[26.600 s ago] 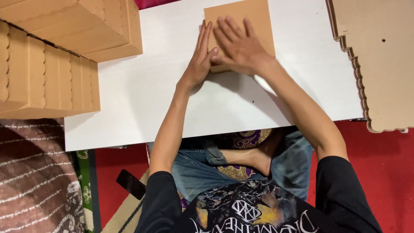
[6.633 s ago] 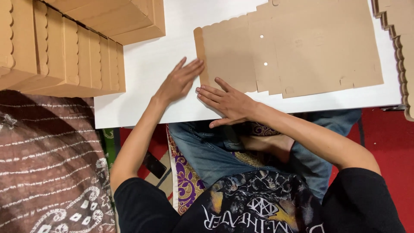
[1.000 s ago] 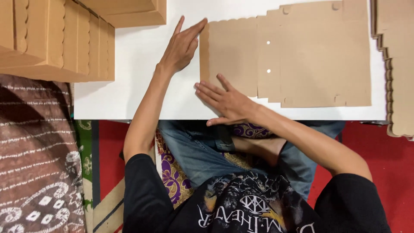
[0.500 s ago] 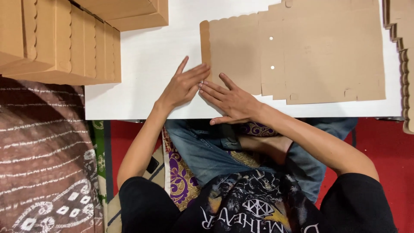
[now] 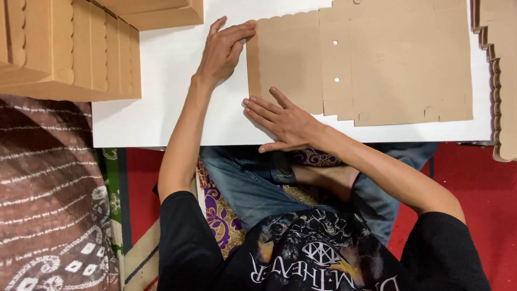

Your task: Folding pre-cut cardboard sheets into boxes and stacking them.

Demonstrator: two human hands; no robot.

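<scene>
Head view, looking straight down: one flat brown cardboard box blank (image 5: 371, 64) lies unfolded on the white desk (image 5: 161, 81), its scalloped left flap toward the person. Left hand (image 5: 223, 48) is open, fingers spread, its fingertips touching the upper left corner of that flap; nothing is clasped. Right hand (image 5: 283, 121) lies flat and open, palm down on the lower left corner of the blank, pinning it to the desk; its grip encloses nothing. Judgement: the step in hand appears to be creasing or raising the scalloped end flap. The next move would call for firm downward pressure from the right hand while the left lifts the flap along its score line, kept straight so the crease does not wander. Count: one blank under the hands; a stack of further scalloped blanks (image 5: 498, 81) at the right edge, number not readable; two assembled-looking cardboard boxes (image 5: 70, 48) at upper left.
</scene>
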